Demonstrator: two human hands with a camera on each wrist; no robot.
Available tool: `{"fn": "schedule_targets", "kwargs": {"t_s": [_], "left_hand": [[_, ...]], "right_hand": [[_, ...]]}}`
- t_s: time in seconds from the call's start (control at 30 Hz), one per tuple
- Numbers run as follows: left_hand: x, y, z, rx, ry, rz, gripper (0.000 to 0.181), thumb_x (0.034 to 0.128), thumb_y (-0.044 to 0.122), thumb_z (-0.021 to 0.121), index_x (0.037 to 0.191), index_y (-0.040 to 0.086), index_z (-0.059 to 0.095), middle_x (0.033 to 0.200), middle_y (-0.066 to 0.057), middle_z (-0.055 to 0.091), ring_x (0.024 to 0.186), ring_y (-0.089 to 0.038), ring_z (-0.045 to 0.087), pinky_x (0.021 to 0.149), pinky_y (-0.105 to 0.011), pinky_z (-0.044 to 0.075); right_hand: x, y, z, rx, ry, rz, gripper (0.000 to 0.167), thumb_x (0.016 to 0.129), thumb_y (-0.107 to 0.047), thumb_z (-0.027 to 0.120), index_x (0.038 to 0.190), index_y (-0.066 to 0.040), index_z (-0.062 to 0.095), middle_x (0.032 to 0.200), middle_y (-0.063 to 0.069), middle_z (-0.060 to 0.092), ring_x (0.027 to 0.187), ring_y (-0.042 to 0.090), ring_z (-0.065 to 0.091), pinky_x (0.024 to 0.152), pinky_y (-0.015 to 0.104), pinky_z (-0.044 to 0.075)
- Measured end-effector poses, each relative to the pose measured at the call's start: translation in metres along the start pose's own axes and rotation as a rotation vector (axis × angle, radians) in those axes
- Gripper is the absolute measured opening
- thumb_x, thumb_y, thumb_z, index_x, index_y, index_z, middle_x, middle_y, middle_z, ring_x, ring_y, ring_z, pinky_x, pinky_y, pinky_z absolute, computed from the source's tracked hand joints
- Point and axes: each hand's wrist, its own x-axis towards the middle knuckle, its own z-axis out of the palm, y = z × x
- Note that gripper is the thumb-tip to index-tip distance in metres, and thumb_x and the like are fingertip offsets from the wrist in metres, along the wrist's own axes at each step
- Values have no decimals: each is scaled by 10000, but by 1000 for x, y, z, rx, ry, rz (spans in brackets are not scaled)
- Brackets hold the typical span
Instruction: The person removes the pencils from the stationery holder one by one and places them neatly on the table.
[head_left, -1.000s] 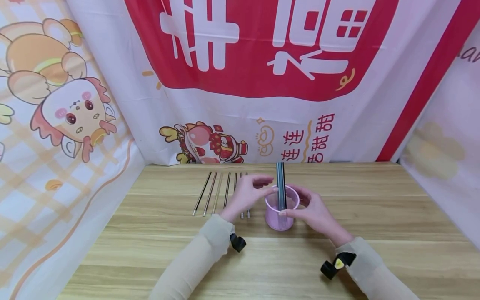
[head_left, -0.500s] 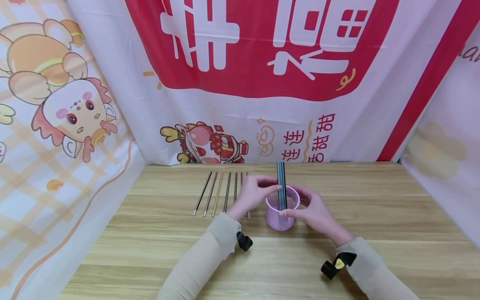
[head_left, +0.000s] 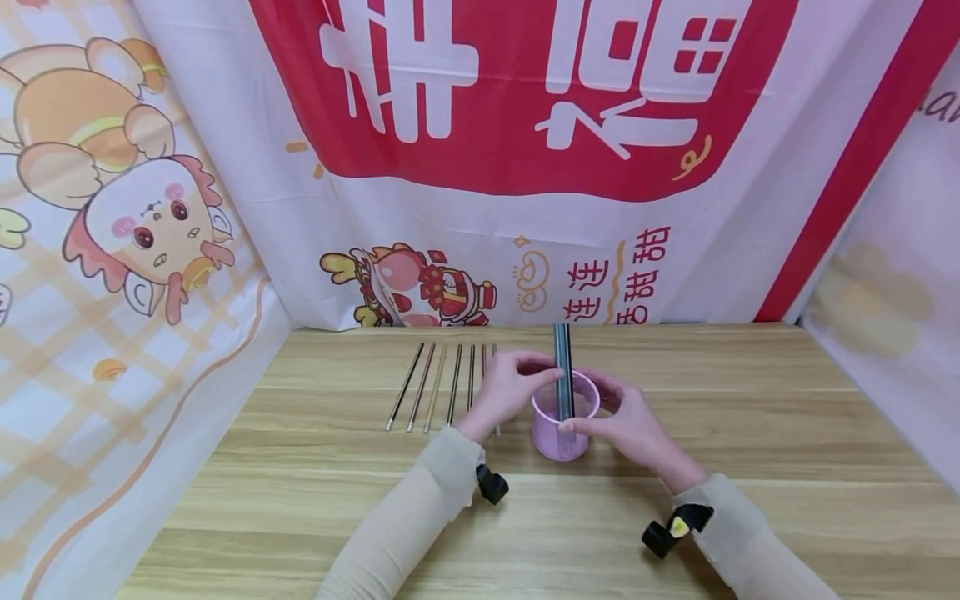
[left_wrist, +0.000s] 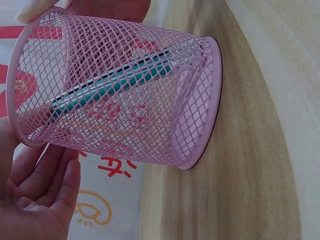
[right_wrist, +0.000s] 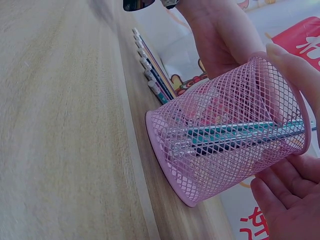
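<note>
A pink mesh pencil cup (head_left: 557, 440) stands on the wooden table, upright. Several teal and dark pencils (head_left: 562, 354) rise from it, silvery ends down, seen through the mesh in both wrist views. My left hand (head_left: 510, 387) is at the cup's left rim and pinches the pencils, thumb in front and fingers behind. My right hand (head_left: 630, 425) holds the cup (right_wrist: 225, 135) from the right, thumb on the near rim and fingers at the far side. The left wrist view has my left hand (left_wrist: 40, 195) at lower left, its lower fingers lying loosely outside the mesh.
Several more pencils (head_left: 433, 387) lie side by side on the table (head_left: 300, 483), left of the cup and partly behind my left hand. A printed cloth (head_left: 480, 183) hangs behind the table, with more cloth (head_left: 135, 275) along the left side.
Since one second ago my left hand has moved slightly right, its thumb and fingers coming onto the pencils in the cup. My right hand and the cup have stayed nearly still.
</note>
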Motion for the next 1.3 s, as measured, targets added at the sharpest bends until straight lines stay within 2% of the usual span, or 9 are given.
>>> {"fn": "schedule_targets", "kwargs": {"t_s": [0.2, 0.4, 0.6, 0.87, 1.07, 1.3], "left_hand": [[2, 1, -1, -38, 26, 9, 225, 886, 245, 825, 1072, 125, 786, 998, 53, 757, 922, -97, 696, 852, -273, 565], [4, 3, -3, -51, 64, -7, 236, 888, 259, 824, 1079, 129, 780, 989, 50, 753, 917, -100, 696, 833, -273, 573], [6, 9, -5, -66, 103, -13, 231, 885, 249, 825, 1083, 140, 776, 957, 57, 743, 896, -111, 691, 817, -269, 578], [7, 18, -13, -79, 132, 7, 248, 895, 265, 811, 1104, 140, 767, 986, 61, 740, 925, -120, 682, 849, -285, 569], [6, 26, -20, -84, 152, 46, 263, 901, 276, 806, 1119, 137, 760, 995, 45, 739, 923, -131, 690, 833, -288, 580], [9, 31, -24, -183, 161, 101, 246, 903, 199, 805, 1103, 64, 757, 969, -31, 749, 848, -178, 724, 788, -291, 604]], "right_hand": [[0, 0, 0, 18, -5, -7, 753, 795, -168, 903, 1442, -63, 533, 1395, 116, 597, 1268, 284, 567, 1079, 465, 448], [1, 1, 1, 26, 0, -20, 748, 790, -152, 905, 1433, -43, 539, 1384, 137, 602, 1258, 299, 574, 1077, 468, 449], [1, 1, 1, 34, 2, -21, 752, 787, -140, 905, 1436, -35, 538, 1383, 145, 603, 1260, 301, 575, 1078, 456, 449], [1, 1, 0, 27, -6, 0, 767, 783, -168, 912, 1441, -57, 534, 1391, 125, 599, 1270, 292, 566, 1078, 470, 447], [0, 0, 0, 18, -7, 5, 764, 788, -169, 908, 1445, -73, 529, 1397, 104, 593, 1271, 279, 564, 1074, 474, 451], [0, 1, 0, 7, -7, -4, 767, 791, -163, 904, 1451, -66, 525, 1398, 113, 593, 1270, 288, 565, 1070, 466, 456]]}}
